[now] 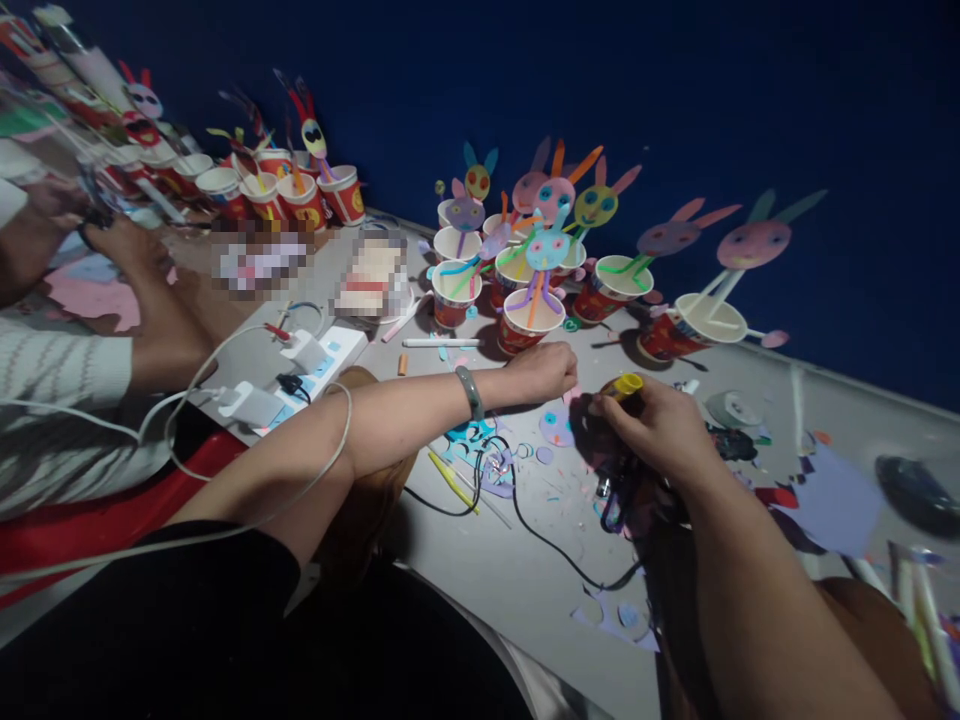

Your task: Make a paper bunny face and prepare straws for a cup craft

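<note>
The right hand (pixel 660 430) holds a short yellow cylinder (pixel 626 384) pinched between the thumb and curled fingers, above the littered grey table (pixel 457 560). The cylinder's long axis lies nearly level across the view, with a slight rise to the right; its wide, round end points right and its other end points left, toward the thumb tip. The left hand (pixel 544 372) is closed with the fingers bent under, just in front of a red paper cup (pixel 532 325); I cannot tell whether it holds anything. Below it and to the left of the cylinder, a lilac paper face (pixel 556 426) lies flat among scraps. A black cord (pixel 551 550) loops across the table nearer the wearer. At far left, a co-worker's forearm (pixel 169 310) extends over pink paper (pixel 97 300).
</note>
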{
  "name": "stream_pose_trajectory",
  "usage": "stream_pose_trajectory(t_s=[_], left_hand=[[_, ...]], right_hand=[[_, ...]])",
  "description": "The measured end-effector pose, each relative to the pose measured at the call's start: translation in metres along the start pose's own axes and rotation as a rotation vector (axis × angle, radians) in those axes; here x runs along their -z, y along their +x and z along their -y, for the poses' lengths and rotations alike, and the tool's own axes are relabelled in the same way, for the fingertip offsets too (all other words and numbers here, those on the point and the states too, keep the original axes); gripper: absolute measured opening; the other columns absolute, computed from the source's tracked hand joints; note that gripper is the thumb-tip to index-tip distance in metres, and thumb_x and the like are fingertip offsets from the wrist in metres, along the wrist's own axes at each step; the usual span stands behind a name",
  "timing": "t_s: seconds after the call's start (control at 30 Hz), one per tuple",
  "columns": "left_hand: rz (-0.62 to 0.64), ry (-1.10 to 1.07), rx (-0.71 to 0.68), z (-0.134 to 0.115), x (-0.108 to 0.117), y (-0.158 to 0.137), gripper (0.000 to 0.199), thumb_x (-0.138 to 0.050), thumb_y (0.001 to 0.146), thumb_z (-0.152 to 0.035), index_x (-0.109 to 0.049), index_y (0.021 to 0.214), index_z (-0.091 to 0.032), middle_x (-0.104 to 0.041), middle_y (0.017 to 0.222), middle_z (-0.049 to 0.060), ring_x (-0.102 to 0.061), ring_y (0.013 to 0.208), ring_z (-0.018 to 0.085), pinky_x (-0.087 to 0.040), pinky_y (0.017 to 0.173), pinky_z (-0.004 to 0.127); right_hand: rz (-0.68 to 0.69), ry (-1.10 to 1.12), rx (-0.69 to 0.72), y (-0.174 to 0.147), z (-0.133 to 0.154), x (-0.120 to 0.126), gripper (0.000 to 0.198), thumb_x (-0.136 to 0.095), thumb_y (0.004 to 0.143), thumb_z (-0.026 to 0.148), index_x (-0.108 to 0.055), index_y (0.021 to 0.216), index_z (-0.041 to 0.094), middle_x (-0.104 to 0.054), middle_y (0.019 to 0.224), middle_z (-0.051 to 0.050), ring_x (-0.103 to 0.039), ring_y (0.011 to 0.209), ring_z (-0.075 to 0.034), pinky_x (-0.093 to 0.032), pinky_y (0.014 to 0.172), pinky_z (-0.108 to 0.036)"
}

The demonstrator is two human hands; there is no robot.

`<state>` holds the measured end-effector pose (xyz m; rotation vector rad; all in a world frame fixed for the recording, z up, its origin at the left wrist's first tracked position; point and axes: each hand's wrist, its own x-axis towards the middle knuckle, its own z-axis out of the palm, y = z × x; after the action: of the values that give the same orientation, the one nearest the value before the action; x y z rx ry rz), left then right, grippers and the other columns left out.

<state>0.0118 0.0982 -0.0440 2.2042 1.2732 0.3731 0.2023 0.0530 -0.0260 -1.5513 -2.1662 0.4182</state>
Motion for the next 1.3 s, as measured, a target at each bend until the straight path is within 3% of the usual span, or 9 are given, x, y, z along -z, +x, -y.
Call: stream_pose_trajectory(t_s=[0.17, 0.4, 0.57, 0.67, 0.8, 0.97, 1.13, 1.3], left_hand=[[0.002, -0.018, 0.017, 0.001, 0.001, 0.001, 0.020, -0.055, 0.087, -0.019, -0.074, 0.086, -0.013, -0.073, 0.106, 0.011, -0.066, 0.093, 0.019, -0.049, 0.079, 0.029], [0.012, -0.059, 0.032, -0.001, 0.005, 0.000, 0.020, -0.056, 0.087, -0.018, -0.075, 0.088, -0.012, -0.073, 0.100, 0.011, -0.065, 0.091, 0.020, -0.049, 0.078, 0.029], [0.016, -0.061, 0.035, -0.001, 0.006, 0.000, 0.019, -0.057, 0.086, -0.016, -0.075, 0.087, -0.012, -0.073, 0.100, 0.011, -0.065, 0.089, 0.019, -0.049, 0.077, 0.029], [0.007, -0.066, 0.020, 0.000, 0.005, 0.000, 0.019, -0.057, 0.086, -0.017, -0.075, 0.084, -0.012, -0.073, 0.101, 0.011, -0.065, 0.088, 0.018, -0.050, 0.079, 0.028], [0.001, -0.081, 0.018, 0.000, 0.005, 0.001, 0.018, -0.058, 0.085, -0.017, -0.075, 0.081, -0.012, -0.073, 0.098, 0.011, -0.065, 0.087, 0.018, -0.051, 0.080, 0.028], [0.005, -0.086, 0.051, -0.001, 0.007, 0.001, 0.017, -0.058, 0.085, -0.016, -0.075, 0.083, -0.013, -0.073, 0.092, 0.009, -0.065, 0.087, 0.017, -0.051, 0.080, 0.027], [0.006, -0.107, 0.049, -0.001, 0.008, 0.001, 0.015, -0.060, 0.083, -0.015, -0.075, 0.081, -0.013, -0.074, 0.091, 0.009, -0.065, 0.087, 0.017, -0.051, 0.080, 0.028], [0.009, -0.112, 0.050, -0.001, 0.007, 0.001, 0.016, -0.059, 0.085, -0.017, -0.075, 0.082, -0.013, -0.074, 0.093, 0.009, -0.065, 0.087, 0.017, -0.051, 0.080, 0.027]], right_hand=[[-0.015, 0.133, -0.056, -0.001, 0.008, -0.001, 0.025, -0.064, 0.084, 0.046, -0.068, 0.084, 0.021, -0.074, 0.075, -0.007, -0.065, 0.066, -0.022, -0.047, 0.061, -0.033], [0.004, 0.152, 0.015, 0.001, 0.011, -0.022, 0.025, -0.063, 0.085, 0.045, -0.070, 0.087, 0.021, -0.074, 0.082, -0.008, -0.067, 0.074, -0.024, -0.050, 0.070, -0.035], [0.076, 0.081, 0.039, 0.001, 0.008, -0.012, 0.024, -0.063, 0.085, 0.045, -0.067, 0.079, 0.022, -0.070, 0.072, -0.006, -0.063, 0.064, -0.021, -0.047, 0.062, -0.033], [0.045, 0.099, 0.001, -0.001, 0.008, -0.003, 0.025, -0.063, 0.085, 0.045, -0.067, 0.079, 0.021, -0.069, 0.069, -0.005, -0.062, 0.061, -0.020, -0.046, 0.058, -0.032], [-0.024, 0.188, -0.008, -0.002, 0.011, -0.009, 0.025, -0.064, 0.086, 0.047, -0.068, 0.087, 0.022, -0.073, 0.078, -0.006, -0.066, 0.067, -0.021, -0.050, 0.063, -0.033], [-0.014, 0.144, 0.077, 0.001, 0.013, -0.024, 0.019, -0.063, 0.086, 0.041, -0.067, 0.083, 0.022, -0.073, 0.080, -0.007, -0.067, 0.073, -0.023, -0.050, 0.069, -0.035], [0.064, 0.144, 0.068, 0.000, 0.010, -0.016, 0.024, -0.065, 0.086, 0.045, -0.067, 0.080, 0.022, -0.071, 0.072, -0.005, -0.064, 0.064, -0.021, -0.048, 0.062, -0.033], [-0.025, 0.215, 0.028, 0.000, 0.013, -0.017, 0.024, -0.064, 0.086, 0.045, -0.069, 0.088, 0.022, -0.075, 0.084, -0.007, -0.068, 0.073, -0.022, -0.051, 0.070, -0.034]])
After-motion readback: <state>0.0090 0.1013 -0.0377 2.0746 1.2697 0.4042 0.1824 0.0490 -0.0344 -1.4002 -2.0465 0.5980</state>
